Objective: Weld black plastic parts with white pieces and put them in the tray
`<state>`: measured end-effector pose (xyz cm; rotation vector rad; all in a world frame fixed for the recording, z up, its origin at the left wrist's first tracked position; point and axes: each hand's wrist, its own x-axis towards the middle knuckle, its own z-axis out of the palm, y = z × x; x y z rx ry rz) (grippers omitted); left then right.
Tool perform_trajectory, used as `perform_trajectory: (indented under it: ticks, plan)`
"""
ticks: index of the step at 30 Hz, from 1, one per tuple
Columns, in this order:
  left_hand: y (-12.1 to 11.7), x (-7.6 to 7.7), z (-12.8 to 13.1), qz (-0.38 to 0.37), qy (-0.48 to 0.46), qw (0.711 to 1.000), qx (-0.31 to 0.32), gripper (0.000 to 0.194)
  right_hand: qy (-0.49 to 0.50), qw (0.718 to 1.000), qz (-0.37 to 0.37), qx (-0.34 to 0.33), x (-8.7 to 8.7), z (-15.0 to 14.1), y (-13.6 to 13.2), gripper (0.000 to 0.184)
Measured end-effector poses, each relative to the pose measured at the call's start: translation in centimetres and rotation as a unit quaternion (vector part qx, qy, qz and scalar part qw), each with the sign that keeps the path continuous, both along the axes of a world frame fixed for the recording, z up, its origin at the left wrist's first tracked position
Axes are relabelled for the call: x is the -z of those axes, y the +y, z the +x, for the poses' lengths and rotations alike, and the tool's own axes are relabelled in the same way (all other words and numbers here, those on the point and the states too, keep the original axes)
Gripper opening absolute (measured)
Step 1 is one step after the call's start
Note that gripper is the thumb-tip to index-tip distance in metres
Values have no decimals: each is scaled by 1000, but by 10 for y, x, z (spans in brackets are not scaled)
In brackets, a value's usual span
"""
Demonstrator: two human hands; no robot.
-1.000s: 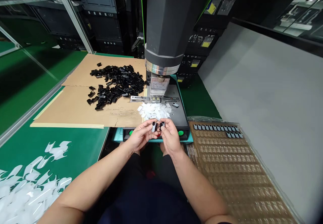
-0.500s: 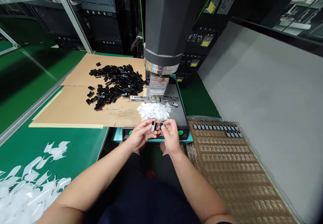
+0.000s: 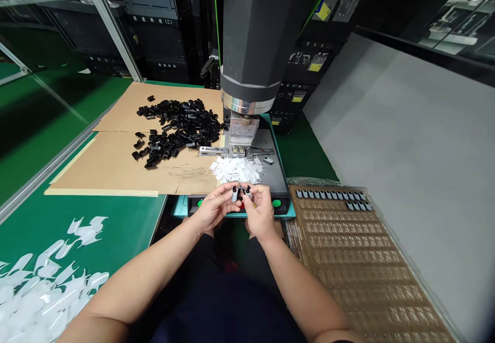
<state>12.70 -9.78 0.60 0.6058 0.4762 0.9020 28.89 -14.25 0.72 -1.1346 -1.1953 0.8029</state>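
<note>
My left hand (image 3: 215,208) is closed on a small black-and-grey plastic part (image 3: 234,194), pinched between thumb and fingers. A second part of the same look (image 3: 247,192) sits between the thumb and fingers of my right hand (image 3: 262,212). The two parts are held side by side, very close together; whether they touch I cannot tell. Just beyond my fingertips lies a heap of white film pieces (image 3: 236,169) on the machine's dark base plate (image 3: 275,178). Above it stands the press head (image 3: 244,129) over a metal fixture (image 3: 237,150).
On the left, black plastic parts (image 3: 181,126) are heaped on cardboard (image 3: 104,162). More white pieces (image 3: 42,296) cover the green table (image 3: 127,229). At right, a brown blister tray (image 3: 348,250) holds grey parts in its far rows. Green buttons (image 3: 276,203) flank my hands.
My right hand has turned slightly, and the part in it now shows its grey face instead of mostly its dark side. My left hand stays nearly still.
</note>
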Motion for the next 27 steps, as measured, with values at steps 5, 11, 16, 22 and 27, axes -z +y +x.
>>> perform_trajectory:
  ticks: [5,11,16,22,27]
  plan:
    - [0,0,0,-6,1,1000,1,45,-135,988,38,57,-2,3,-4,34]
    - [0,1,0,-3,-7,1000,5,44,-214,971,77,76,0,8,-4,34]
    - [0,2,1,-2,-12,1000,5,43,-274,951,109,96,1,8,-3,33]
    - [-1,0,0,-3,-6,1000,7,43,-279,949,105,105,1,7,-3,36]
    - [0,0,0,-7,13,1000,-5,46,-171,982,37,66,2,8,-5,39]
